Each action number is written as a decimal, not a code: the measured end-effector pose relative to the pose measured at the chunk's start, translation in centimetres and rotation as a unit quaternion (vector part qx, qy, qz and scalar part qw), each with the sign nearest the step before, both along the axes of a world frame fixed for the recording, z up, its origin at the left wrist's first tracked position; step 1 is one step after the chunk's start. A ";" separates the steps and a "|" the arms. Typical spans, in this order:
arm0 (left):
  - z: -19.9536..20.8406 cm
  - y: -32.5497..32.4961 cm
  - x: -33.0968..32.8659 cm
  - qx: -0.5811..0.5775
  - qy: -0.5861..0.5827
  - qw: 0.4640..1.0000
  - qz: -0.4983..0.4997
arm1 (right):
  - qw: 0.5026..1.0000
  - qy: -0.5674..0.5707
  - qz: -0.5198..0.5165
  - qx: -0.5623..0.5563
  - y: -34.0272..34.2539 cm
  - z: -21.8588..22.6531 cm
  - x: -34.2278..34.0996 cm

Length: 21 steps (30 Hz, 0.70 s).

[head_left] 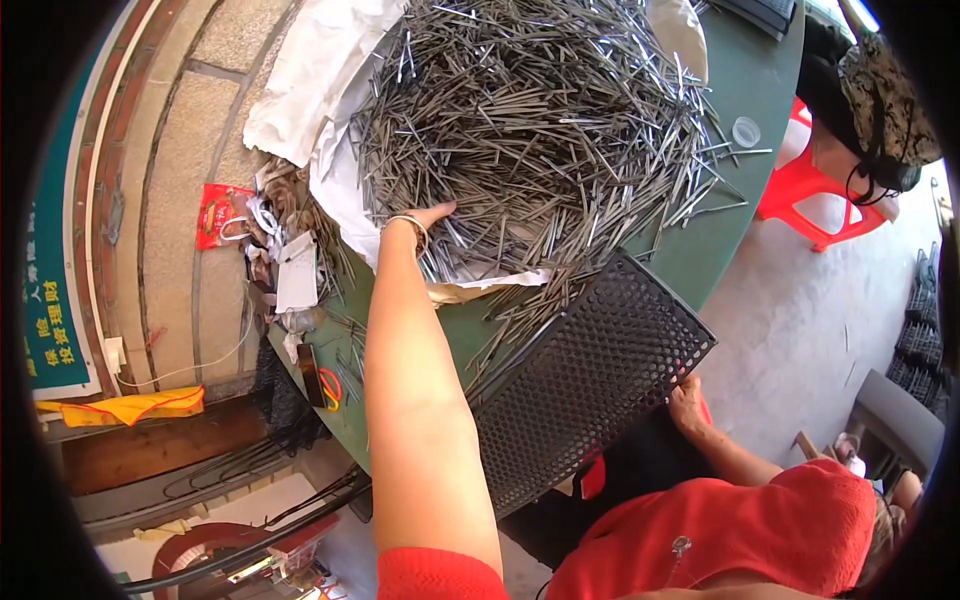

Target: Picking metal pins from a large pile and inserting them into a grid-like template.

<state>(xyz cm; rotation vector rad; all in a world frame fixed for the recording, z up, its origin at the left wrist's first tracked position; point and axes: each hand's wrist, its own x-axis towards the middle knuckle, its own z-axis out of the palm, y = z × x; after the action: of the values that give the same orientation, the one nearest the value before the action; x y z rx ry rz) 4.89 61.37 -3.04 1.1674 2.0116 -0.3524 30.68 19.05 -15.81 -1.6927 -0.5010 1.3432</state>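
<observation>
My left hand [428, 216], with a bracelet at the wrist, reaches into the near left edge of a big heap of thin grey metal rods [520, 110]. Its thumb shows stretched out over the rods; the other fingers are hidden, so whether it holds any I cannot tell. My right hand [688, 405] grips the near right edge of a black perforated plastic tray [590, 385]. The tray is tilted across the table's near edge, between my body and the heap, and shows a bare perforated surface. Rods also lie loose beside the tray's far left side.
The heap lies on white sheeting [315, 80] over a green table [745, 215]. Orange-handled scissors [330, 390] and a red packet [222, 215] are at left. A small clear cup [746, 131] stands at right. Beyond are a red stool [815, 200] and a seated person [885, 100].
</observation>
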 end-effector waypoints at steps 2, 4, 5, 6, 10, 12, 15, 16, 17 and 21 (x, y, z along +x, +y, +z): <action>0.9 -0.9 0.4 0.033 0.008 0.997 0.067 | 1.000 0.003 0.010 -0.007 0.2 0.2 -0.1; 0.1 -0.6 0.0 0.057 0.023 0.993 0.102 | 1.000 0.004 0.018 -0.014 0.4 0.8 0.0; -0.1 -0.2 -0.5 0.039 -0.013 0.993 0.109 | 0.999 0.005 0.036 -0.028 0.6 1.2 0.1; -0.4 0.3 -1.0 0.021 -0.050 0.992 0.115 | 0.998 0.005 0.053 -0.043 0.6 1.4 0.2; -2.9 1.3 -3.5 0.073 -0.065 0.987 0.130 | 0.996 0.009 0.080 -0.041 0.3 0.3 -0.1; -2.9 1.0 -2.8 0.075 -0.022 0.990 0.116 | 0.995 0.008 0.084 -0.043 0.4 0.0 -0.1; -1.6 -0.1 -1.1 0.087 -0.004 0.991 0.097 | 0.993 -0.005 0.102 -0.055 0.5 -0.2 0.5; -0.9 -0.7 -0.7 0.100 -0.002 0.991 0.088 | 0.994 -0.006 0.099 -0.056 0.6 0.1 0.5; -0.3 -1.1 -0.5 0.112 0.000 0.991 0.078 | 0.995 -0.041 0.089 -0.024 0.8 0.5 0.4; 0.7 -0.4 -8.5 0.124 -0.031 0.982 0.138 | 0.984 -0.087 0.156 -0.005 1.1 0.4 -0.2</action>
<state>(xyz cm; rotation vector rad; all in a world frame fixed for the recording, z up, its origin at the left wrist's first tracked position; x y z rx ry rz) -3.59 61.00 -2.30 1.0113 2.1706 0.0754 30.49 20.17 -15.43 -1.8036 -0.8918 1.4219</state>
